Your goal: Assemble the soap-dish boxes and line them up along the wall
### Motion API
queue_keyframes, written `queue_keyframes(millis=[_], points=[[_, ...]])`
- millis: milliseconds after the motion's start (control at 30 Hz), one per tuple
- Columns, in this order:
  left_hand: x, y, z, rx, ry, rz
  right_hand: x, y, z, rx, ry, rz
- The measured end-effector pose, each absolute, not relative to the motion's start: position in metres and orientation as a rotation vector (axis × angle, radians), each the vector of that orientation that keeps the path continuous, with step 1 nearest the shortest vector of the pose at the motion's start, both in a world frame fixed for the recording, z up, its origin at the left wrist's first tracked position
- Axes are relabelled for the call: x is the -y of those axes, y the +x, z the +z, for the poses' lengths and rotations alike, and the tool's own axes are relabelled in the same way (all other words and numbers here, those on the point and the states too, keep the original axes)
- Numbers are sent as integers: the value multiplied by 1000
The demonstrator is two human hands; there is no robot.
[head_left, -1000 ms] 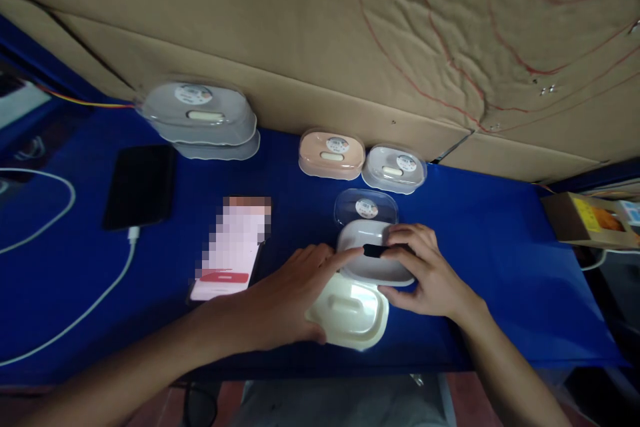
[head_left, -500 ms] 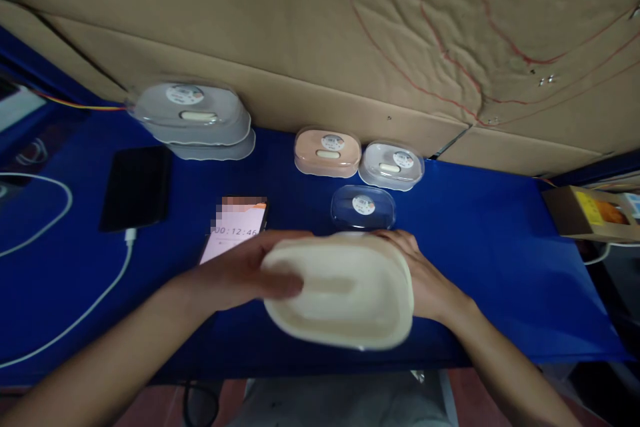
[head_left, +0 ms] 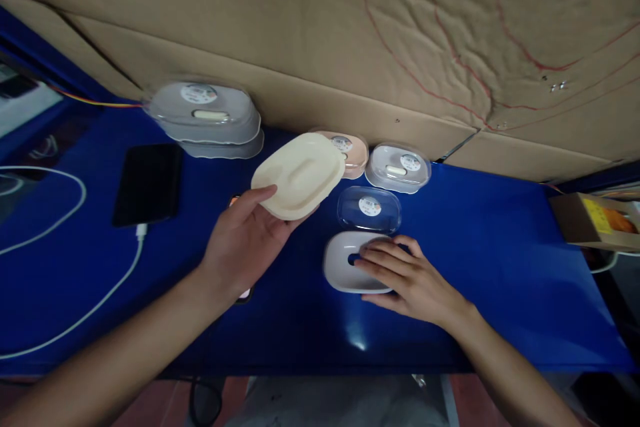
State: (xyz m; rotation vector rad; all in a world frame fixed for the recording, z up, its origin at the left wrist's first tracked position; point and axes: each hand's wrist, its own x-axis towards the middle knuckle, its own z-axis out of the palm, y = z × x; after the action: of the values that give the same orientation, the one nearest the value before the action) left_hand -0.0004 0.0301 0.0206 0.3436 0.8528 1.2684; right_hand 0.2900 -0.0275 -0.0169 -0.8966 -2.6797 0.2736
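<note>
**Cream dish (head_left: 300, 177) up in the left grip (head_left: 247, 240), pale grey tray (head_left: 334, 270) in the right grip (head_left: 405, 277)**

In the head view, I see the left grip closed on the near edge of the cream dish, thumb on top, holding it tilted above the blue desk (head_left: 500, 267). The right grip is closed on the right side of the pale grey tray, fingers reaching inside by its dark slot, thumb along the near edge. Just beyond the right grip lies a clear lid (head_left: 370, 220) with a round sticker. Farther beyond that grip stands a light grey box (head_left: 397, 173), and on its left a peach box (head_left: 353, 160), partly hidden by the dish. Beyond the left grip, off to its left, is a stack of grey boxes (head_left: 207, 127). Left of the same grip lies a black device (head_left: 147, 183) with a white cable (head_left: 141, 231) at its near edge, while a phone (head_left: 245, 297) is mostly hidden below the left grip. Well to the right of the right grip sits a cardboard carton (head_left: 580, 217).
</note>
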Motion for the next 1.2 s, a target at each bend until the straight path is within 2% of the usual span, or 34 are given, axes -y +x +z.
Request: queue_keyframes(millis=[300, 533, 700, 967, 1200], points=[[-28, 2, 10, -771, 474, 1119, 40, 286, -7, 2603, -741, 180], [-4, 11, -6, -557, 597, 766, 43, 295, -11, 2456, -862, -122], [10, 17, -13, -460, 660, 615, 41, 291, -12, 2477, -821, -121], [10, 9, -21, -595, 842, 693, 39, 283, -16, 2509, -859, -80], [7, 10, -14, -477, 858, 739, 39, 284, -18, 2501, -808, -55]])
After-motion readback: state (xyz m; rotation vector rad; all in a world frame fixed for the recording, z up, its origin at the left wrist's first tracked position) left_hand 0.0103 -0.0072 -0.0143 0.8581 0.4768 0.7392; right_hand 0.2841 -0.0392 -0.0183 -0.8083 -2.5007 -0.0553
